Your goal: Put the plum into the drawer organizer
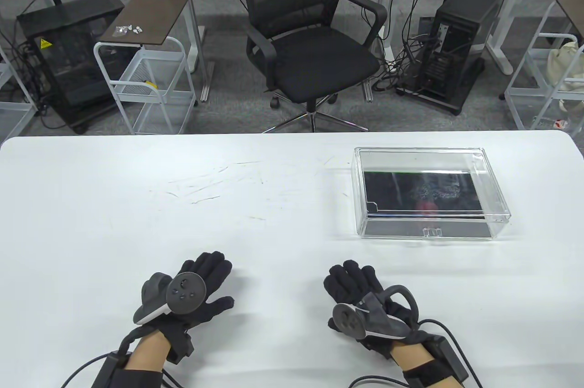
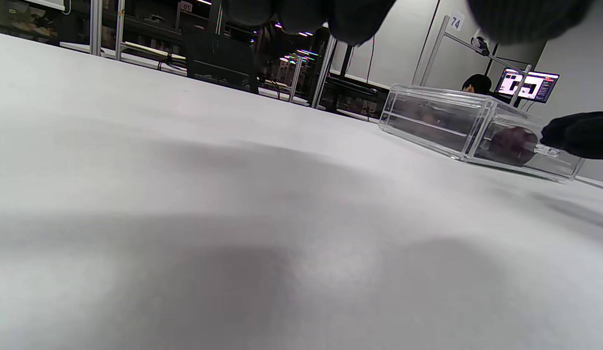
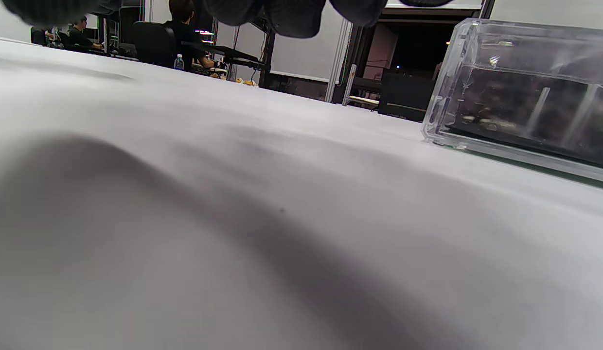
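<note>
Table view shows the clear drawer organizer [image 1: 429,192] toward two o'clock on the white table [image 1: 182,205], its drawer pushed in and its small pull tab facing the person. A reddish blur behind the front wall, just above that tab, looks like the plum [image 1: 428,209]; the left wrist view shows a dark rounded shape [image 2: 513,145] at the near end of the box, which fits (though reflections in the plastic make it hard to be sure). Both gloved hands rest palm down near six o'clock, well apart from the organizer. The left hand [image 1: 191,292] lies flat with fingers spread and holds nothing; the right hand [image 1: 360,292] has its fingers loosely curled on the table, also holding nothing. From the right hand the organizer lies toward one o'clock, its long axis running from nine to three across the table, and the right hand is clearly the nearer of the two. Judging from this, the plum seems already inside, so the task looks done or nearly so.
</note>
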### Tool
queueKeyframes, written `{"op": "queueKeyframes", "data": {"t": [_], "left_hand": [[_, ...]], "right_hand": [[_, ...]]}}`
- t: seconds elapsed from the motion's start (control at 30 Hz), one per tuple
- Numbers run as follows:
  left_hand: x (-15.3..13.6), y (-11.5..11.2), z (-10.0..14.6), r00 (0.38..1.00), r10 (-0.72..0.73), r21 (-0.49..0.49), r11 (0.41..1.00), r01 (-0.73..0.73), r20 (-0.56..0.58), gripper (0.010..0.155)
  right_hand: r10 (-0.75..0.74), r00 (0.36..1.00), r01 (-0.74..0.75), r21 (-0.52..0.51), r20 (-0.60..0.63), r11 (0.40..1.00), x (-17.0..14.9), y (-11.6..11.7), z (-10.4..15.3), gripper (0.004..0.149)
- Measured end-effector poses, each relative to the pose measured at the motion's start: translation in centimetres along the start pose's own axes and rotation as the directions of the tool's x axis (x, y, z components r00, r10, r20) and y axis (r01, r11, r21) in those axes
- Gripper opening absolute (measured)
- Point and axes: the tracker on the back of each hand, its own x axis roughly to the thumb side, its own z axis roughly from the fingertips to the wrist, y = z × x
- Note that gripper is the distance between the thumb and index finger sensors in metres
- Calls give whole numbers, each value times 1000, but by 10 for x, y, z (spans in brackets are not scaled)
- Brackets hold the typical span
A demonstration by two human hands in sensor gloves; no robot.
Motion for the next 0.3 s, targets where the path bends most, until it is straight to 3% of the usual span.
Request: {"op": "queueKeyframes", "data": {"t": [0.3], "left_hand": [[0,-1,0,1000,-5,-3,1000,5,2,79]], "right_hand": [[-30,999,30,9,-17,1000,-4,1,2,82]]}}
